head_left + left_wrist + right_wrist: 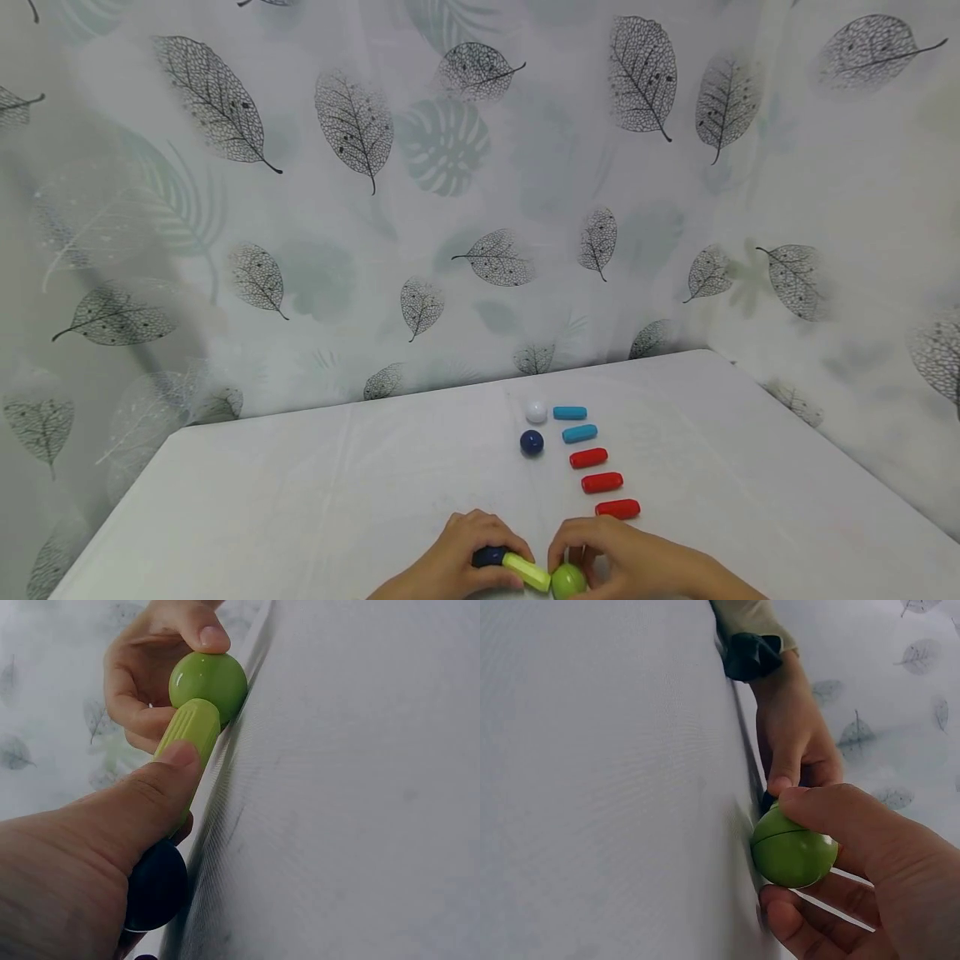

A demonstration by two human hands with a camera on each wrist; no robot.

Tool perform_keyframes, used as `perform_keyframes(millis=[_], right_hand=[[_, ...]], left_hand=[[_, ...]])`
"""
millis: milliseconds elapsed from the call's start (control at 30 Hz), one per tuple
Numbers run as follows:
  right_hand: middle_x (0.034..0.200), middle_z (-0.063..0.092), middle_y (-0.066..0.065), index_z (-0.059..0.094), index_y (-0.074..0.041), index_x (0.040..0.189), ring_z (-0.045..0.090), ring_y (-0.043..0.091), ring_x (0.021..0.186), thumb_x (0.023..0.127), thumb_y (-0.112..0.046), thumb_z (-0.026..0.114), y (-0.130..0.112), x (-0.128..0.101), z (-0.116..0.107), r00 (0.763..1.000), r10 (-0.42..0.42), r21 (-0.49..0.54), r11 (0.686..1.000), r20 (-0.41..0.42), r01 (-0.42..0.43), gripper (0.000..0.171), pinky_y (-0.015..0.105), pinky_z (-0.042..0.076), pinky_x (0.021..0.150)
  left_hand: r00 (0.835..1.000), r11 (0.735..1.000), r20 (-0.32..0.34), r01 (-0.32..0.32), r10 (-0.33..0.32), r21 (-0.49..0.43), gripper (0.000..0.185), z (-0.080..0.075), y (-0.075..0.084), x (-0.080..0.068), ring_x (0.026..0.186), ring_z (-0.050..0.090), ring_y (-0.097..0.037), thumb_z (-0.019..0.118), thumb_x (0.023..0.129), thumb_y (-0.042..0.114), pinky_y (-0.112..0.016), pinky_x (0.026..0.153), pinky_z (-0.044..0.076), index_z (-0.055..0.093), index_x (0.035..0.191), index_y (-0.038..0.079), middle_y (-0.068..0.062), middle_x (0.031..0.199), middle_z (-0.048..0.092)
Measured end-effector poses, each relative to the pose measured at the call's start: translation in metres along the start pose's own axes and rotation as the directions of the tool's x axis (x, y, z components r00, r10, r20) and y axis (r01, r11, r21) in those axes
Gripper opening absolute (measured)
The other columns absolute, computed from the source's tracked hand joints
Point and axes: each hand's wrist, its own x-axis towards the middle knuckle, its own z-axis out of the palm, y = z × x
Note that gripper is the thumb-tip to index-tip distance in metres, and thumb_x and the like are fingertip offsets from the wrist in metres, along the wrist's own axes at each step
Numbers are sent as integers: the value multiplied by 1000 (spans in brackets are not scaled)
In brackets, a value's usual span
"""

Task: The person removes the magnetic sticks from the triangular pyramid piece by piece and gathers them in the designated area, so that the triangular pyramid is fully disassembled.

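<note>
Green ball [567, 580] pinched by right hand [630, 558]; left hand [457, 558] grips the joined yellow-green rod [527, 572].

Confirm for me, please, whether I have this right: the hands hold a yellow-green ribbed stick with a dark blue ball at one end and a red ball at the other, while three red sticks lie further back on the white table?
Not quite: the ball at the other end is green, not red, as the left wrist view shows. The rest stands: the left hand and right hand hold the yellow-green ribbed stick with the dark blue ball, and three red sticks lie on the white table.
</note>
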Motion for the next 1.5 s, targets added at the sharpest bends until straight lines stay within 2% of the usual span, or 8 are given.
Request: perform_keyframes(millis=[133,367,467,700,933,1033,1267,1500], right_hand=[[102,64,-7,63,-13,110,59,-2,85,90,-18,70,-2,1,-1,1000,7,-21,1000,16,-7,22,22,54,77],[101,62,-10,61,-16,110,57,-2,83,90,-22,69,-4,2,-5,1000,7,-111,994,-24,-10,23,21,53,74],[99,62,-9,60,-16,110,56,-1,84,90,-22,69,-5,4,-7,998,-27,-146,989,-57,18,23,21,53,73],[97,61,-5,61,-15,109,56,1,83,92,-20,69,-3,13,-12,979,-146,-225,968,-142,112,20,23,53,68],[95,61,-3,62,-12,108,55,2,79,90,-15,71,-1,19,-17,968,-208,-257,952,-143,167,21,23,53,65],[94,59,-6,60,-12,109,54,1,78,89,-14,71,-1,22,-21,963,-211,-309,939,-167,152,23,22,52,64],[95,56,-6,62,-12,107,53,5,77,84,-8,74,8,30,-30,924,-251,-436,893,-289,106,26,22,49,63],[103,57,-3,65,-7,111,52,3,83,86,-13,74,16,38,-32,930,-153,-422,907,-335,-3,27,23,49,68]], left_hand=[[1000,1000,-2,8,-8,0,26,-2,1,-3,100,51,4,68,90,37,-26,80,33,72,110,22,16,104,68],[998,997,5,57,-56,-49,27,-3,0,-4,97,50,3,65,93,38,-28,80,32,69,114,22,17,104,66],[997,995,-4,82,-82,-63,27,-3,1,-4,96,50,2,63,94,39,-28,82,33,69,115,22,17,105,66],[978,976,-67,190,-198,-107,21,-6,4,-2,96,51,-2,60,97,34,-27,87,39,69,110,20,14,107,65],[989,989,-90,108,-118,-102,28,-5,0,-1,98,55,1,55,99,34,-26,92,43,68,114,13,8,109,66],[993,995,-88,69,-75,-72,30,-6,-2,-2,98,56,1,54,100,35,-26,92,43,67,115,13,6,108,67],[991,989,-84,91,-101,-116,26,-6,-3,-4,100,56,-1,53,101,32,-25,92,43,64,116,14,3,112,66],[993,988,-79,82,-92,-128,24,-5,-3,-3,102,55,-1,58,98,32,-25,94,42,64,114,16,7,111,65]])
